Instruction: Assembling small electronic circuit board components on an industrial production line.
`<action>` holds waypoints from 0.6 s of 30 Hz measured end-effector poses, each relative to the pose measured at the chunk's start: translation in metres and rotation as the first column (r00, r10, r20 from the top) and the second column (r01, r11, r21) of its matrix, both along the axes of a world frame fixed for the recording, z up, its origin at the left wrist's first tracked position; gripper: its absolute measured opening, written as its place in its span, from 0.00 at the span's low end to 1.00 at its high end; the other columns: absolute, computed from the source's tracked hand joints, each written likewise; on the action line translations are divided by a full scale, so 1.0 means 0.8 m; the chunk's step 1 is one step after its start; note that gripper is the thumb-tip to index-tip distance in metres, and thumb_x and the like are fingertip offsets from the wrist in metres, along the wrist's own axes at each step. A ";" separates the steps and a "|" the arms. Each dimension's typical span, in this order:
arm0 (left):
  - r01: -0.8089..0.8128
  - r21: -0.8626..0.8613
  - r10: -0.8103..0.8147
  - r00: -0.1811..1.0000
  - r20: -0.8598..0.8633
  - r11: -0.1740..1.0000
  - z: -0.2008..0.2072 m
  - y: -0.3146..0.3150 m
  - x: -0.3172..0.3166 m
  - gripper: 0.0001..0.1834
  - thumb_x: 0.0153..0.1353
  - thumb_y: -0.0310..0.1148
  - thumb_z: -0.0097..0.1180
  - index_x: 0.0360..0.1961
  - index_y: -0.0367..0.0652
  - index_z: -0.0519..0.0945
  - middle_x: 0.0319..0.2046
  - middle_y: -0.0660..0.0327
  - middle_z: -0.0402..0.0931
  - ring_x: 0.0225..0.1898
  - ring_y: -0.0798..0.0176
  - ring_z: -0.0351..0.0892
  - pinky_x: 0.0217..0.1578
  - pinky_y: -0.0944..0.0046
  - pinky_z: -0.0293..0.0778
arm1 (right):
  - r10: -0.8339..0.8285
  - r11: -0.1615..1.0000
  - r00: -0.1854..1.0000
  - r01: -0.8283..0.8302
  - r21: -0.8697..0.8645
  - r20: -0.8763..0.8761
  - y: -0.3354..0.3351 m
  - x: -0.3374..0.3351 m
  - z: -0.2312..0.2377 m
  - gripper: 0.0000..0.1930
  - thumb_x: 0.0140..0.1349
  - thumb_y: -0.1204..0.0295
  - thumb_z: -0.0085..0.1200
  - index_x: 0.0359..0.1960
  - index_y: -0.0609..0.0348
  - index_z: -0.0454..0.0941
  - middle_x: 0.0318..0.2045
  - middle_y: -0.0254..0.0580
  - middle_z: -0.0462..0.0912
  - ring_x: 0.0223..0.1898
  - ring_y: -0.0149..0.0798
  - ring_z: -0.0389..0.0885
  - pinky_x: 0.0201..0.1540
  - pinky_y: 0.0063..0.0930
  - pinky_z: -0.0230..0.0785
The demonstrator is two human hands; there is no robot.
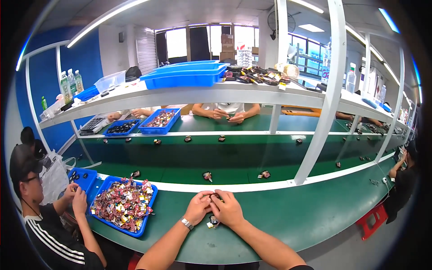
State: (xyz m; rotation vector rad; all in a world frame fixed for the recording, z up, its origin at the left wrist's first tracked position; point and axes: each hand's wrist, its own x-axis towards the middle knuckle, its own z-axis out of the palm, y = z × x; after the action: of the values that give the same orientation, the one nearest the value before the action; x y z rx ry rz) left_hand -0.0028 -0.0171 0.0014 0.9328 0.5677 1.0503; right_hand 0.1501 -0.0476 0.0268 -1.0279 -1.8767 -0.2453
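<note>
Over the green work surface (180, 243), my left hand (198, 209) and my right hand (227, 209) meet, fingers closed together around a small dark part (216, 196). My fingers cover most of it, so its exact kind does not show. A metal-banded watch (186, 223) is on my left wrist. Just below my hands, near the right palm, lies a small dark piece with a white and yellow tag (212, 222). Left of my hands stands a blue tray (153, 201) heaped with small reddish, white and yellow parts.
Small dark pieces lie spaced along the green conveyor (234, 155) beyond a white rail. A white post (321, 99) rises ahead right, carrying a shelf (180, 93) with blue trays. A seated co-worker (49, 216) handles something beside another blue tray (92, 183). A red stool (372, 222) stands right.
</note>
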 end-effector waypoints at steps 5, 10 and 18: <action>0.006 0.007 -0.007 0.997 0.071 1.000 -0.008 0.006 -0.006 0.21 0.67 0.27 0.48 0.60 0.38 0.63 0.56 0.52 0.72 0.55 0.56 0.75 0.55 0.52 0.73 | 0.081 0.986 0.996 -0.087 -0.141 -0.042 0.016 0.004 -0.010 0.16 0.49 0.72 0.63 0.42 0.59 0.79 0.49 0.43 0.77 0.47 0.47 0.76 0.48 0.35 0.74; -0.089 0.027 0.088 0.995 0.039 0.996 0.011 0.002 -0.003 0.24 0.66 0.31 0.51 0.61 0.38 0.62 0.65 0.47 0.61 0.62 0.46 0.68 0.60 0.45 0.69 | -0.137 0.977 0.979 0.108 -0.183 -0.153 0.092 0.051 -0.021 0.18 0.48 0.72 0.65 0.42 0.59 0.80 0.48 0.46 0.78 0.48 0.50 0.76 0.52 0.39 0.70; 0.010 0.043 -0.008 0.999 -0.032 0.999 0.009 0.004 -0.008 0.16 0.67 0.25 0.47 0.55 0.35 0.67 0.61 0.49 0.67 0.60 0.51 0.71 0.57 0.50 0.73 | -0.299 0.883 0.950 0.239 -0.404 -0.093 0.144 0.093 -0.038 0.27 0.47 0.67 0.68 0.51 0.60 0.75 0.48 0.47 0.78 0.51 0.51 0.75 0.54 0.40 0.70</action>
State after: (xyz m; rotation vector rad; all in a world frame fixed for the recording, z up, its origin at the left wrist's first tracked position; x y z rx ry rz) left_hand -0.0095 -0.0140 0.0088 0.9903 0.5685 1.0446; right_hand 0.2248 0.0677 -0.0037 -1.5400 -1.6729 0.0524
